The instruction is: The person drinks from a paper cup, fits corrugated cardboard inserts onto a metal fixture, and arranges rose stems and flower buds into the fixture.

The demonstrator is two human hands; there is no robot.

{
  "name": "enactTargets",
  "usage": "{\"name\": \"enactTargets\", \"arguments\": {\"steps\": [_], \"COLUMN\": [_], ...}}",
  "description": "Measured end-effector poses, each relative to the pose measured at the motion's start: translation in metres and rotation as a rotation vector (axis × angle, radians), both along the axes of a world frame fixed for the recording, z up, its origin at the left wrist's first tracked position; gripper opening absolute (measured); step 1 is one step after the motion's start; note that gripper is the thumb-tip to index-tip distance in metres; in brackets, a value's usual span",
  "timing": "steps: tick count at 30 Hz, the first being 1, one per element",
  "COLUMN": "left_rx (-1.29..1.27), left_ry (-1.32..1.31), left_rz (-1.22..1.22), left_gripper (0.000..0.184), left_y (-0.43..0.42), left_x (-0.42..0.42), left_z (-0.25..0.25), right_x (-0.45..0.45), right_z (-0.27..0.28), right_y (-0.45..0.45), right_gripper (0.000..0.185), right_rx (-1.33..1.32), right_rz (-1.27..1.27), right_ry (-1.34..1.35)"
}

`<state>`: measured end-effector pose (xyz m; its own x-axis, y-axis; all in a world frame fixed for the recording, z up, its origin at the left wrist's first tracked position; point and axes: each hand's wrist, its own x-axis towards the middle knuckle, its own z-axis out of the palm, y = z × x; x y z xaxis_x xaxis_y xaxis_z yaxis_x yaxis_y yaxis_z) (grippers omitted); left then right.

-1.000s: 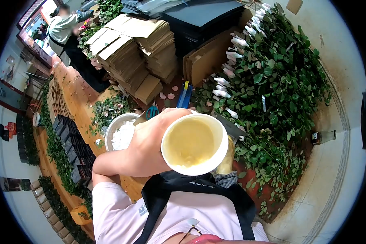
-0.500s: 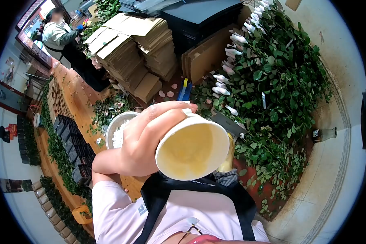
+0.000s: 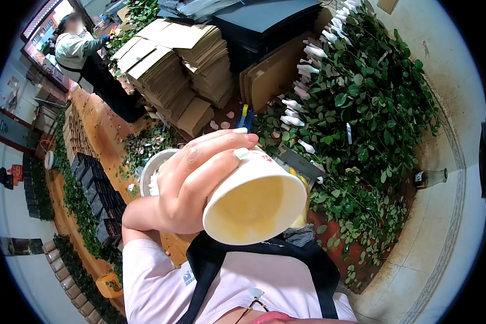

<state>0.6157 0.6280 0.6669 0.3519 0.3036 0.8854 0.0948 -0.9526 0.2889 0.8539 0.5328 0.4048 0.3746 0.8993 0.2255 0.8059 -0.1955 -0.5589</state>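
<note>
My left hand (image 3: 191,181) is wrapped round a white paper cup (image 3: 256,208), its mouth tilted toward me. The cup's inside looks pale yellow, and a bit of red print shows on its outer wall. Behind the hand is a white tub (image 3: 150,167) with white bits in it, partly covered by my fingers. To the right of the cup, something yellow (image 3: 302,213) that looks like a glove sits above a grey checked cuff (image 3: 299,236). It appears to be my right hand, whose fingers are hidden behind the cup.
Leafy rose stems with white-wrapped heads (image 3: 356,102) pile up on the right. Cardboard stacks (image 3: 162,70) and dark sheets (image 3: 264,27) stand ahead. A glass bottle (image 3: 431,179) lies by the wall. Another person (image 3: 86,59) stands at the far left.
My left hand has lowered the cup slightly and shifted it a little left, so red print shows on its side. The other person's arm has moved slightly.
</note>
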Motion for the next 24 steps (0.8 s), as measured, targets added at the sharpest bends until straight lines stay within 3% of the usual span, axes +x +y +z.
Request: {"name": "enactTargets", "arguments": {"steps": [24], "left_rx": [0.159], "left_ry": [-0.127], "left_rz": [0.024], "left_gripper": [0.043], "left_y": [0.0], "left_x": [0.0088], "left_z": [0.0036], "right_x": [-0.0008], "right_z": [0.0004], "right_y": [-0.0004], "right_gripper": [0.041], "right_rx": [0.061], "right_rz": [0.014], "right_ry": [-0.01]}}
